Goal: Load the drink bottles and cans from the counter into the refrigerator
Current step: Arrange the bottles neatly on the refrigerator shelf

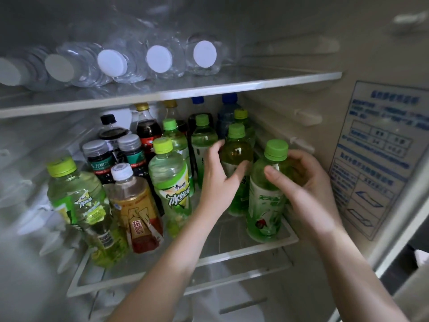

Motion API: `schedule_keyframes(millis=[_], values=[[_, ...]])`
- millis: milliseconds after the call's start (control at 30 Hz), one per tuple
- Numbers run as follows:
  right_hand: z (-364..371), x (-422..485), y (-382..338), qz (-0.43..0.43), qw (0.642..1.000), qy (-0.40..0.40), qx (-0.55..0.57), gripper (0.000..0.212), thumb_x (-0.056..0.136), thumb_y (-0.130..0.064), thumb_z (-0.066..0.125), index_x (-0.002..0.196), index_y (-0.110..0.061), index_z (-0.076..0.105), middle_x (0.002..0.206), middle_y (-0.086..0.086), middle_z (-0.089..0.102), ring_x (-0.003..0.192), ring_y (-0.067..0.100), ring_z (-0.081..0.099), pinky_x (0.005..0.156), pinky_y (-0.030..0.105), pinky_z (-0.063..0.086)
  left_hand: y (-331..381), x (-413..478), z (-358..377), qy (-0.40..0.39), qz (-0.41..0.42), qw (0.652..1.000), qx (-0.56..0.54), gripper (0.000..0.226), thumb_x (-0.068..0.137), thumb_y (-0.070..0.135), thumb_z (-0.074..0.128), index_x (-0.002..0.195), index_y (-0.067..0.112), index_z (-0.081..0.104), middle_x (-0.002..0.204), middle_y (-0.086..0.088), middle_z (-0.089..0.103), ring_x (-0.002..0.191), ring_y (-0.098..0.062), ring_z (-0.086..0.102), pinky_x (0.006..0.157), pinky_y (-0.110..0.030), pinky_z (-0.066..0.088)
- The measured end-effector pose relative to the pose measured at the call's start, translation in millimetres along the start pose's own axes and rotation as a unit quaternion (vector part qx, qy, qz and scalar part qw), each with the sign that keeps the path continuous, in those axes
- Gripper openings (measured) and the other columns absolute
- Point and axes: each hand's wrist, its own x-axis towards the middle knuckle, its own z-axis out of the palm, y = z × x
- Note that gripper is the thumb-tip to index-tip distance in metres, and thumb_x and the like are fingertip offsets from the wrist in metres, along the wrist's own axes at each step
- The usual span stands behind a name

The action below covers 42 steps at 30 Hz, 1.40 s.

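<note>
Both hands reach into the open refrigerator, over its middle glass shelf [232, 254]. My right hand [304, 189] grips a green-capped green tea bottle [267, 201] that stands at the shelf's front right. My left hand [218, 180] curls round a second green-capped bottle [236, 154] just behind and left of it. Several more bottles crowd the shelf: an iced green tea bottle [171, 180] in the middle, an orange-labelled bottle [137, 205], another green tea bottle [79, 201] at the left, and dark cola and tea bottles behind.
Clear water bottles [160, 59] lie on their sides on the upper shelf [176, 91]. The fridge's right wall carries a blue-and-white label [373, 159]. Bare glass shows at the shelf's front middle. A drawer front [241, 305] lies below.
</note>
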Motion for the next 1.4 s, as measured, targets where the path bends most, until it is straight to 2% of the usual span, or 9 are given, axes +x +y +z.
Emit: schedule_keyframes(millis=[400,500,667,833,967,1067,1133,1300,1400], values=[[6,-11,-6,-0.012,0.997,0.048,-0.057,0.032,0.08,-0.031,0.072,0.108,-0.034,0.057,0.103,-0.018,0.066,0.095,-0.002,0.063,0.083,0.022,0.05,-19,-6,-13,0.034,-0.033,0.999,-0.027,0.076,0.089,0.026,0.064,0.148,0.03,0.016,0.151,0.006,0.031,0.133,0.001,0.034,0.101,-0.002,0.029],[7,-14,-6,-0.027,0.994,0.056,-0.093,0.031,0.081,-0.04,0.066,0.107,-0.046,0.051,0.102,-0.029,0.062,0.096,-0.009,0.058,0.084,0.011,0.045,-23,-10,-20,0.072,-0.02,0.997,0.005,0.076,0.094,0.021,0.057,0.151,0.026,0.007,0.157,0.004,0.018,0.14,-0.002,0.022,0.101,0.002,0.023],[11,-20,-3,-0.053,0.984,0.073,-0.151,0.035,0.083,-0.043,0.055,0.117,-0.038,0.044,0.108,-0.024,0.055,0.101,-0.011,0.051,0.078,0.0,0.035,-13,-13,-18,0.074,-0.024,0.995,0.054,0.077,0.097,0.018,0.05,0.152,0.019,-0.005,0.16,0.0,0.001,0.147,-0.012,0.008,0.118,-0.038,0.023],[9,-17,1,-0.05,0.984,0.065,-0.16,0.048,0.083,-0.045,0.052,0.127,-0.027,0.047,0.116,-0.012,0.056,0.107,0.0,0.052,0.086,0.009,0.037,8,-9,-17,0.072,0.1,0.973,0.195,0.071,0.09,0.009,0.058,0.15,0.011,0.018,0.159,-0.009,0.001,0.148,-0.026,-0.002,0.118,-0.048,0.019],[8,-11,5,-0.047,0.987,0.068,-0.141,0.044,0.084,-0.044,0.053,0.126,-0.031,0.047,0.115,-0.017,0.055,0.107,-0.006,0.05,0.081,-0.002,0.033,37,24,-28,0.102,0.189,0.934,0.286,0.051,0.088,0.022,0.058,0.135,0.007,0.046,0.148,-0.015,0.031,0.143,-0.031,0.017,0.119,-0.04,0.011],[7,-8,8,-0.047,0.987,0.063,-0.141,0.039,0.085,-0.046,0.053,0.122,-0.039,0.044,0.114,-0.025,0.053,0.108,-0.013,0.047,0.082,-0.004,0.032,60,68,-32,0.033,0.177,0.932,0.316,0.043,0.086,0.028,0.059,0.123,0.008,0.058,0.117,-0.01,0.057,0.118,-0.031,0.048,0.101,-0.038,0.04],[7,-6,10,-0.05,0.987,0.055,-0.145,0.039,0.085,-0.046,0.053,0.122,-0.04,0.043,0.114,-0.025,0.054,0.108,-0.015,0.047,0.084,-0.003,0.032,71,99,-30,-0.062,0.116,0.939,0.317,0.036,0.089,0.03,0.057,0.121,0.013,0.059,0.098,-0.001,0.06,0.103,-0.026,0.056,0.078,-0.025,0.042],[9,-2,16,-0.057,0.985,0.05,-0.156,0.042,0.087,-0.045,0.052,0.126,-0.031,0.047,0.119,-0.012,0.056,0.109,-0.003,0.052,0.091,0.011,0.038,66,153,-14,-0.237,0.054,0.897,0.369,0.031,0.09,0.024,0.059,0.119,0.013,0.057,0.119,-0.011,0.059,0.108,-0.027,0.056,0.085,-0.03,0.048],[9,-1,19,-0.067,0.984,0.048,-0.156,0.044,0.088,-0.046,0.052,0.128,-0.029,0.047,0.119,-0.011,0.057,0.11,0.001,0.053,0.089,0.012,0.04,56,161,-9,-0.276,-0.002,0.891,0.361,0.053,0.086,0.027,0.067,0.134,0.014,0.048,0.112,0.004,0.046,0.095,-0.018,0.053,0.052,-0.017,0.048]])
